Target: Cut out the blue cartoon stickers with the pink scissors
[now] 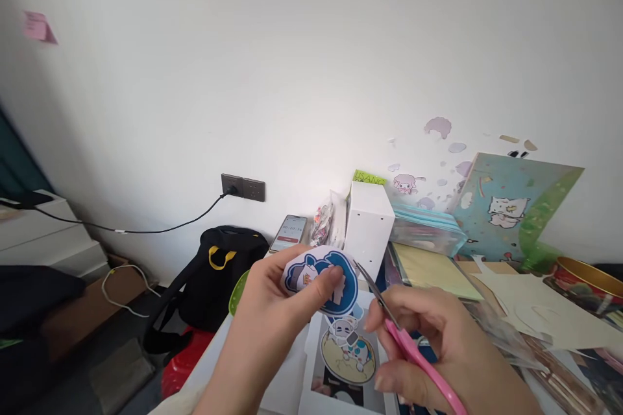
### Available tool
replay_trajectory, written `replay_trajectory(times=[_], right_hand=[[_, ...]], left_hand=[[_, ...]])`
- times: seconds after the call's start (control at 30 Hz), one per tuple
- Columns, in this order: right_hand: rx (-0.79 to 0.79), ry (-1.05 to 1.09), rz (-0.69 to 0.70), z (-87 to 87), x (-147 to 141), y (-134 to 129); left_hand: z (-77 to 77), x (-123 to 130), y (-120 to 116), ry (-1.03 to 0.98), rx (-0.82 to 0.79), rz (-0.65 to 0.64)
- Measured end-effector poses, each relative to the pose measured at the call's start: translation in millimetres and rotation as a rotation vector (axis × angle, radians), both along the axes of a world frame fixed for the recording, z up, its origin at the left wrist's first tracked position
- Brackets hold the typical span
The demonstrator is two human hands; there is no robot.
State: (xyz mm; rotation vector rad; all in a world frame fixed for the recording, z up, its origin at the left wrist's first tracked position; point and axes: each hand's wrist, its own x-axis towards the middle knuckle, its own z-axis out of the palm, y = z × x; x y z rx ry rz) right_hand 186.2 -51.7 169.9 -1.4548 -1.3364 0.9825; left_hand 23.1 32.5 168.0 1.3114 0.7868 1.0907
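My left hand (282,311) pinches a round paper cutout (348,292) between thumb and fingers. The cutout carries a blue cartoon print with a white border. In my right hand (433,343) is a pair of scissors (403,340) with pink handles, its metal blades pointing up and left at the cutout's right edge. Whether the blades touch the paper I cannot tell. Below my hands, a printed sheet (318,369) lies on the table with cartoon cutouts (350,360) on top, partly hidden by my hands.
A phone (289,232) showing a timer leans near the wall beside a white box (370,220). Right of it are a clear pencil case (426,233), a yellow pad (435,271), paper scraps (549,311) and a round tin (588,279). A black backpack (209,285) sits left of the table.
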Motion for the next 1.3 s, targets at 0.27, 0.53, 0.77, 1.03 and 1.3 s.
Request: replay_trajectory(times=[0.27, 0.53, 0.77, 1.03, 1.3], right_hand=[[0.027, -0.082, -0.059, -10.8, 2.2, -1.6], [0.018, -0.040, -0.008, -14.6, 5.1, -2.0], [-0.026, -0.033, 0.022, -14.1, 8.7, -0.2], [0.001, -0.024, -0.008, -16.9, 4.5, 0.0], [0.016, 0.005, -0.020, -19.6, -1.8, 1.0]], left_hand=[[1.4, 2.2, -0.5, -0.032, -0.051, -0.014], [2.7, 2.1, -3.9, -0.004, -0.038, -0.077], [0.6, -0.8, -3.7, 0.122, -0.036, -0.242], [-3.4, 1.1, -7.9, 0.114, -0.037, -0.185], [-4.4, 2.5, -6.9, 0.125, 0.000, -0.131]])
